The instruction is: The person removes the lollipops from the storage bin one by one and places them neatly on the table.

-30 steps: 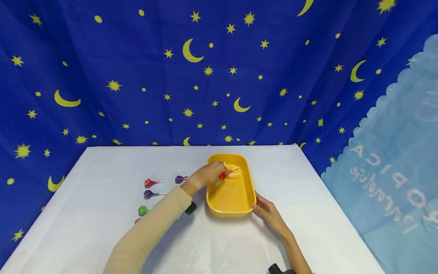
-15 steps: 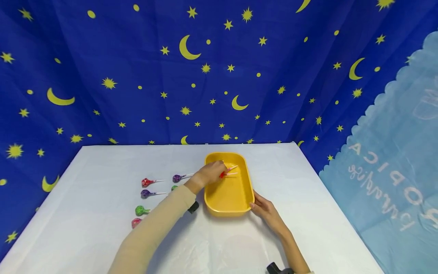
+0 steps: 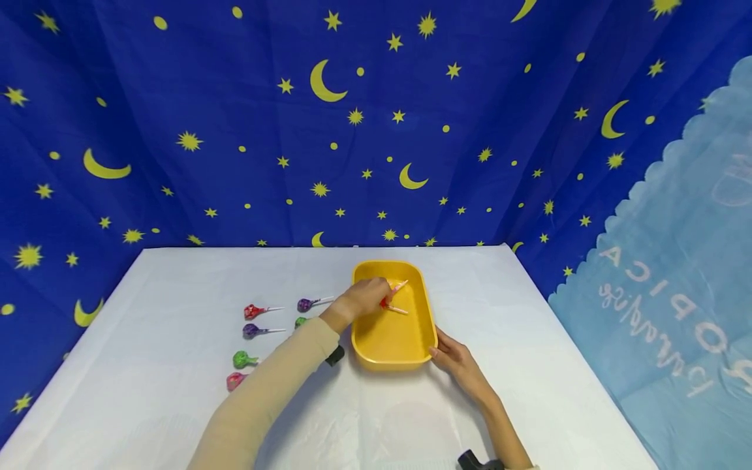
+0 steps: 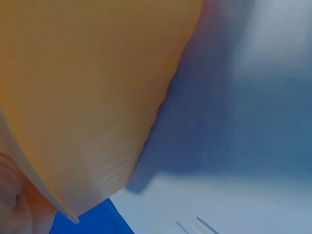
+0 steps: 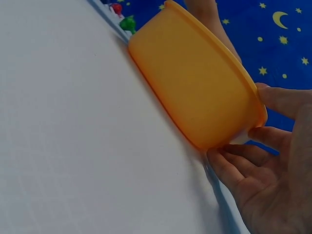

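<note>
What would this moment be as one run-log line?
left hand: at lollipops in yellow tub, grip hidden | right hand: holds tub's near right corner | white table: red, purple, green, pink lollipops left of tub

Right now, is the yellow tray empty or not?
Not empty: in the head view, lollipops show inside the yellow tray, partly hidden by the left hand.

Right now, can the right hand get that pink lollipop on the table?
Probably not easily: the left arm stretches between the right hand and the pink lollipop, and that hand holds the yellow tub.
</note>
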Tool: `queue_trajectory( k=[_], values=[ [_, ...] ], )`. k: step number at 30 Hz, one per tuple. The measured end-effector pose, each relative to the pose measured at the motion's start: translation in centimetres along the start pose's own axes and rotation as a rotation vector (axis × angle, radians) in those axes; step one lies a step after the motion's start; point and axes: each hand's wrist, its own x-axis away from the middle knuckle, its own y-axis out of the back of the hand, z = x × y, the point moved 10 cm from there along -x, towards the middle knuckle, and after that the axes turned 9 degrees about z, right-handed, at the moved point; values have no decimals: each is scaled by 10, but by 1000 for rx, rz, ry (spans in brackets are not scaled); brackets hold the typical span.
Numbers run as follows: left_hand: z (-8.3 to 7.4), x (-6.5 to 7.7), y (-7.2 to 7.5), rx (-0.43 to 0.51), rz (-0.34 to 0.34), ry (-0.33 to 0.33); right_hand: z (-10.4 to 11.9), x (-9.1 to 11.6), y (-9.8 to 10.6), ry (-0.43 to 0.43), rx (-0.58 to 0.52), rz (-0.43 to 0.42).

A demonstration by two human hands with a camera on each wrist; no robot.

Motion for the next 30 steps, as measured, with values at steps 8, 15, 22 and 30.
queue_trajectory(
  k=[8, 15, 22, 30],
  values=[
    [1, 5, -3, 50, 31, 0, 3, 0, -3, 15, -3, 14],
    [1, 9, -2, 53, 60, 6, 5, 0, -2, 35, 6, 21],
    [-5, 18, 2, 7, 29, -37, 5, 1, -3, 26, 13, 14],
    [-12, 33, 8, 32, -7, -81, 2, 1, -1, 19, 14, 2]
  ],
)
